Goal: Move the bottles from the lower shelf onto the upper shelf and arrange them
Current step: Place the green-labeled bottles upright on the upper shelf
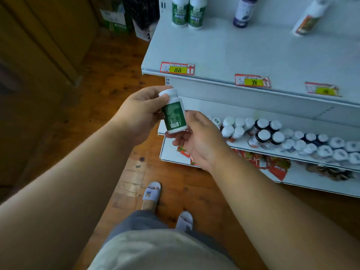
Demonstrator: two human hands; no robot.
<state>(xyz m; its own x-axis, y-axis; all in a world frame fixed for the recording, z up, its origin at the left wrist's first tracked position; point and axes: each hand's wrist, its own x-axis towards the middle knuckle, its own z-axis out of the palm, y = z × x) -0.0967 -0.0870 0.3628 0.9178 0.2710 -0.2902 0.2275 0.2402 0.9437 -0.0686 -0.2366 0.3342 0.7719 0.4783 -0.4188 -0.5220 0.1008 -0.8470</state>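
Green-labelled plastic bottle (pixel 174 113), mid-frame before the shelves: my left hand (pixel 136 114) pinches its white cap, my right hand (pixel 196 137) cups the base. Probably light, rigid, smooth; best gripped round the body.

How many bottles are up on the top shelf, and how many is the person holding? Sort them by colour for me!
Green-label bottles on the upper shelf: 2
Purple bottle on the upper shelf: 1
White bottle with orange label, tilted, on the upper shelf: 1
Green-label bottle in hand, held by left hand and right hand: 1
Total: 5
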